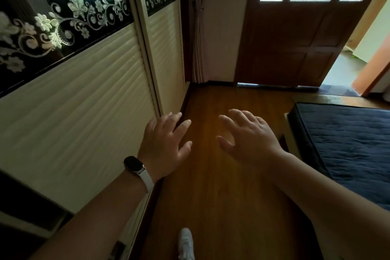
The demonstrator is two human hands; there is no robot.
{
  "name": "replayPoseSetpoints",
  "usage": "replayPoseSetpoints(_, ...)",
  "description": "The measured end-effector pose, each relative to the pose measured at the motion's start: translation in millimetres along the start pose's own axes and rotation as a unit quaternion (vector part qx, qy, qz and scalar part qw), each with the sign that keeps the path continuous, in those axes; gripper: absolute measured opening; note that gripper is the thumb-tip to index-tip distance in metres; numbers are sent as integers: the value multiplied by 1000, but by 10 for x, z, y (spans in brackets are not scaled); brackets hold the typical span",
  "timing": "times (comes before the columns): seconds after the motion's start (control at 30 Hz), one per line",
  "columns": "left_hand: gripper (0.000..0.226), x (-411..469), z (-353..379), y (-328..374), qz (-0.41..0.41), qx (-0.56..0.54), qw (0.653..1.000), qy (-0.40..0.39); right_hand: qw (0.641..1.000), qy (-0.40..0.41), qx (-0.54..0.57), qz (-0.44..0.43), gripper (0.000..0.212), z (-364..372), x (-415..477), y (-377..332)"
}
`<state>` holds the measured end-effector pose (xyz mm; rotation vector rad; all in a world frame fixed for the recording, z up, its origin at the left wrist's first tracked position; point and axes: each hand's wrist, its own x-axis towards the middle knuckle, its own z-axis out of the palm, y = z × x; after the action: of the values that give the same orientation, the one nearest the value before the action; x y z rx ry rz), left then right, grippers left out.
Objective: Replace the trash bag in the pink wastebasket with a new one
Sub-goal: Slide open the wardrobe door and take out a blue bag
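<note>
My left hand (163, 143) and my right hand (249, 139) are stretched out in front of me over the wooden floor, palms down, fingers spread, holding nothing. A band with a dark face sits on my left wrist. Neither the pink wastebasket nor any trash bag is in view.
A cream sliding wardrobe (84, 112) with a black floral strip runs along the left. A bed with a dark blue quilt (346, 150) stands at the right. A brown wooden door (291, 44) is open ahead, with a lit room beyond. My white shoe (185, 243) is on the floor (221, 196).
</note>
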<state>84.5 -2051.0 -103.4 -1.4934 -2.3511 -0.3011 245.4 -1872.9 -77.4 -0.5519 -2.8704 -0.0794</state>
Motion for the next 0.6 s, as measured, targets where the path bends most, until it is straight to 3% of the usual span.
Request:
replayPoseSetpoints(0.4, 51, 1449, 308, -1403, 26, 66, 997, 40, 999, 17, -23, 16, 60, 131, 1913, -14)
replayPoseSetpoints(0.6, 54, 1843, 426, -1785, 23, 90, 996, 17, 1000, 23, 0, 14, 61, 216, 2507, 28)
